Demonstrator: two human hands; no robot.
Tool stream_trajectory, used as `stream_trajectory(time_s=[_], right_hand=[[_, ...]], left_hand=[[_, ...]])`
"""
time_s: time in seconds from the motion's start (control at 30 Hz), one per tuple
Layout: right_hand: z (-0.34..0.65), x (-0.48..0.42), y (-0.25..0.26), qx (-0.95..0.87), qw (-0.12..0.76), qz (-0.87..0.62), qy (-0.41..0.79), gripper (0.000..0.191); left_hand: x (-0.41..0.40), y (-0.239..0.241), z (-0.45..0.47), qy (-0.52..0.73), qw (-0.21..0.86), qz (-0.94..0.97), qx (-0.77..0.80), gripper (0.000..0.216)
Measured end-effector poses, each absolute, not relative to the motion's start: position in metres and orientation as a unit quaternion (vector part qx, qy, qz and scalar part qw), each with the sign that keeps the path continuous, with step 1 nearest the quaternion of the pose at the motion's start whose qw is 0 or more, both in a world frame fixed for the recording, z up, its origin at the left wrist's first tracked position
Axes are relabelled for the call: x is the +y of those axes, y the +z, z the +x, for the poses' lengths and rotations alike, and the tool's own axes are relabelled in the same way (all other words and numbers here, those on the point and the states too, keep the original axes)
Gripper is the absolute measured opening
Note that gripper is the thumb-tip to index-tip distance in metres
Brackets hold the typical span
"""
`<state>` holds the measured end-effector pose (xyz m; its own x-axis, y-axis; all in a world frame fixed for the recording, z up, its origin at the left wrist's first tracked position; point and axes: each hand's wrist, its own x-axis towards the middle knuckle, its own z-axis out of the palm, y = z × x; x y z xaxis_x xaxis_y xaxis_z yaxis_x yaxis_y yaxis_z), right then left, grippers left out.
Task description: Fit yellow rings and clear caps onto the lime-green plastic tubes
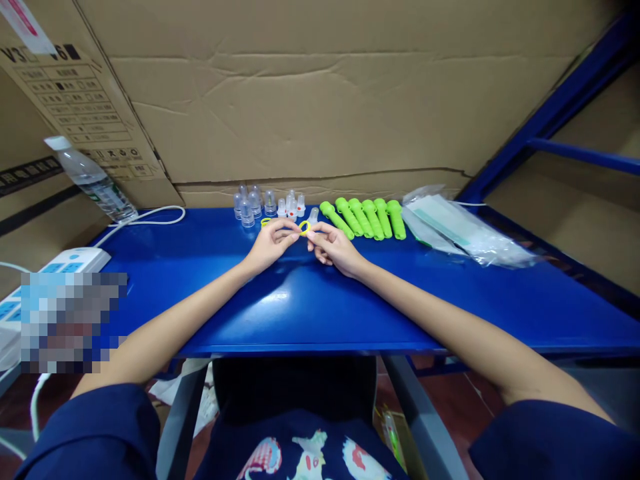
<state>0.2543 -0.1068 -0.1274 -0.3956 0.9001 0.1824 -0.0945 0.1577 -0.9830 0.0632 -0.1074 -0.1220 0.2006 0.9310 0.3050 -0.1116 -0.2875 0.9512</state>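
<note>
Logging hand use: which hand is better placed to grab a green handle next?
Right, likely: the right hand lies beside the green handles; the left hand is farther off, past the yellow ring.

**One head-worn view, looking forward and down**

A single camera sits on the person's head and faces forward and down along both arms. The blue table [310,313] lies close below, and the cardboard wall [320,100] closes the far side. The left hand [270,243] and right hand [336,248] meet on a yellow ring [305,227] near the frame's centre.

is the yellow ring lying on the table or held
Held: the yellow ring is pinched between the fingertips of the left hand and right hand, over the blue table.
</note>
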Motion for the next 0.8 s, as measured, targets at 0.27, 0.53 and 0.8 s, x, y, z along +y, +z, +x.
stream_trajectory(time_s=[0.27,0.53,0.8], right_hand=[[0.256,-0.106,-0.122,-0.708,0.397,-0.337,0.477,0.057],[0.307,-0.071,-0.119,-0.757,0.39,-0.522,0.035,0.04],[0.309,-0.07,-0.12,-0.761,0.152,-0.629,-0.044,0.036]], left_hand=[[-0.106,-0.12,0.058,0.474,0.384,0.7,0.37,0.016],[-0.089,-0.117,0.039,0.549,0.394,0.627,0.387,0.027],[-0.078,-0.119,0.026,0.562,0.392,0.58,0.441,0.046]])
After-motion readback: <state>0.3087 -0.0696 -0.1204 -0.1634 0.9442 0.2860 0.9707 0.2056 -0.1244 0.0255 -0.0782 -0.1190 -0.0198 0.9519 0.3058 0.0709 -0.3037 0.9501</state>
